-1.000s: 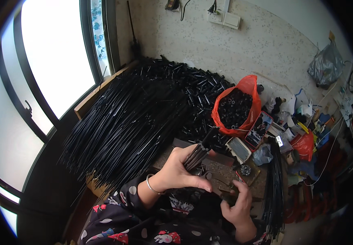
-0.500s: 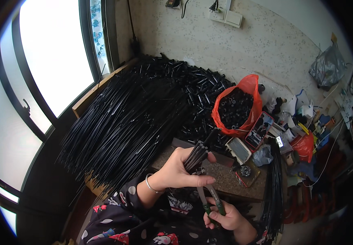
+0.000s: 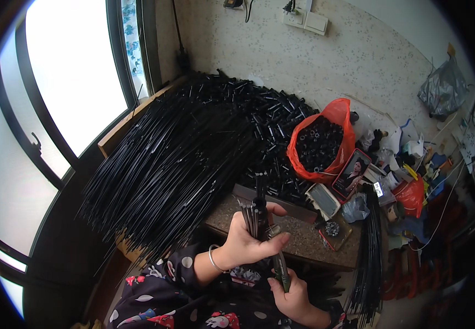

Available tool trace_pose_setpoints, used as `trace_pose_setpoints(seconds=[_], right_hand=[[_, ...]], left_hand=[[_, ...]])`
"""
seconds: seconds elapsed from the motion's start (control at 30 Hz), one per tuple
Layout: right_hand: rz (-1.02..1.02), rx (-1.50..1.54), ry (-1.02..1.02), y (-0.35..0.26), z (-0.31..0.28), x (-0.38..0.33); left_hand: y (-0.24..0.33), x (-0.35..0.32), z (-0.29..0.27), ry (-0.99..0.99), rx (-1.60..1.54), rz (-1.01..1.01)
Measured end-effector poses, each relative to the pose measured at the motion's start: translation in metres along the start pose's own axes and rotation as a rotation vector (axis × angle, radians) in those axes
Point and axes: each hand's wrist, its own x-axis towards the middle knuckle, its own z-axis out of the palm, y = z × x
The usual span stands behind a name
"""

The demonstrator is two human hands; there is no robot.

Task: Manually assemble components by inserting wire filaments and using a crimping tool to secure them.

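Note:
My left hand (image 3: 246, 242), with a bangle at its wrist, is wrapped round a bundle of thin dark rods (image 3: 250, 218). Their ends poke up above the fingers, and a black tubular piece (image 3: 260, 207) stands among them. Below it, my right hand (image 3: 296, 300) grips green-handled pliers (image 3: 283, 273). The plier head (image 3: 273, 231) reaches up beside the left thumb; what its jaws touch is hard to make out.
Long black rods (image 3: 160, 164) cover the bench's left side, with short black tubes (image 3: 273, 118) heaped behind. A red bag (image 3: 340, 113) of small black parts stands at right, near a phone (image 3: 351, 174), an open tin (image 3: 322, 200) and another rod bundle (image 3: 370, 257).
The plier handles have come together and swung more upright. My left hand has turned, so the rods now stand nearly straight up. The picture on the phone has changed.

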Motion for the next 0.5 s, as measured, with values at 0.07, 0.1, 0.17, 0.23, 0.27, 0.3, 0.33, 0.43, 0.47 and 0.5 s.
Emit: trace_pose_setpoints(seconds=[0.07,0.1,0.17,0.23,0.27,0.3,0.33,0.43,0.47,0.5], right_hand=[[0.034,0.021,-0.01,-0.001,-0.002,-0.005],[0.063,0.042,-0.021,0.0,-0.004,-0.005],[0.015,-0.026,-0.048,0.002,-0.021,0.004],[-0.055,0.136,-0.046,0.005,-0.032,0.012],[-0.08,0.373,-0.003,0.006,-0.035,0.015],[0.09,0.652,-0.093,0.009,-0.045,0.011],[0.143,0.677,-0.137,0.011,-0.057,0.012],[0.204,0.775,-0.132,0.0,-0.072,0.015],[0.074,0.572,-0.157,-0.002,-0.076,0.018],[-0.053,0.366,-0.177,-0.003,-0.079,0.02]], left_hand=[[-0.001,-0.004,0.001,-0.002,0.032,0.016],[-0.001,-0.006,0.0,0.002,0.049,-0.029],[0.0,-0.002,-0.002,0.014,-0.025,-0.07],[-0.006,0.001,-0.01,-0.014,-0.201,-0.097],[-0.01,0.002,-0.021,-0.108,-0.269,-0.134],[-0.009,0.0,-0.032,-0.19,-0.333,-0.176],[-0.005,0.003,-0.036,-0.216,-0.364,-0.125],[-0.015,0.0,-0.035,-0.256,-0.332,-0.072],[-0.016,-0.002,-0.035,-0.26,-0.316,-0.142],[-0.017,-0.002,-0.036,-0.26,-0.315,-0.145]])
